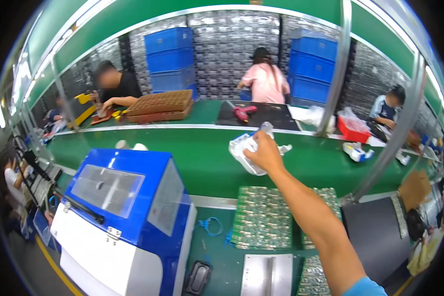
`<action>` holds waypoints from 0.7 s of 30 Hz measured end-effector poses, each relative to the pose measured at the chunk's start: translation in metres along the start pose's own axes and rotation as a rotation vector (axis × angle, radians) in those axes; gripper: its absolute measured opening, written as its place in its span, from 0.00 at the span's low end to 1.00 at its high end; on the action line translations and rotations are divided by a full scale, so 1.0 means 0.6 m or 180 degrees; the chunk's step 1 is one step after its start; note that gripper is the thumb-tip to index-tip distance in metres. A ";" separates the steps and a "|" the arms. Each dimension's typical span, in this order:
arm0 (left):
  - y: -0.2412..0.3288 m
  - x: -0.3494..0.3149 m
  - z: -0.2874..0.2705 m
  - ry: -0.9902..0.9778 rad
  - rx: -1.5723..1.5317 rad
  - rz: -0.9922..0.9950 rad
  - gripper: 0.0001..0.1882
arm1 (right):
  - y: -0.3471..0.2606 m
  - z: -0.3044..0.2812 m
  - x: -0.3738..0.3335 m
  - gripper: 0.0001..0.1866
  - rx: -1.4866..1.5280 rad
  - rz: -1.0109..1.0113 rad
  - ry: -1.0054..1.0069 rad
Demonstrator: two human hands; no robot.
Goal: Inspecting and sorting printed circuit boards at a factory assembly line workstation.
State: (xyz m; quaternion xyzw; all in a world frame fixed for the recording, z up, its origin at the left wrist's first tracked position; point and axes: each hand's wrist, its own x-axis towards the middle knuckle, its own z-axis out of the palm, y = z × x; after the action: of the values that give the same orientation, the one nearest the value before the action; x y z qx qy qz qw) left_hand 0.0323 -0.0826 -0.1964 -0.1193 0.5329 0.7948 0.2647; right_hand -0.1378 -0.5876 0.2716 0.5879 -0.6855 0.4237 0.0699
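My right hand reaches far forward over the green conveyor belt, its fingers closed on a white plastic housing. The housing has an irregular shape, with a little blue at its upper edge; the hand hides part of it. Just right of the hand, another small white piece shows; I cannot tell whether it is joined to the housing. Below my forearm are green circuit board panels laid out on the bench. My left hand is out of the picture.
A blue and white machine stands at the left. Near me lie a metal plate, a blue strap and a black tray. More white-and-blue housings sit farther right on the belt. Metal posts rise nearby; several people work beyond.
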 end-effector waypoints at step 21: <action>0.042 -0.084 -0.174 0.1071 -0.0290 0.0316 0.26 | 0.056 0.066 -0.013 0.31 -0.0817 0.0753 -0.0548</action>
State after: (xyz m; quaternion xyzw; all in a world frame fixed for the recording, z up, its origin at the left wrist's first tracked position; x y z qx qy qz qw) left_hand 0.0506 -0.2000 -0.1950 -0.2359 0.5383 0.7991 0.1266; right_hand -0.1486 -0.6097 0.2251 0.5237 -0.8016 0.2863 0.0352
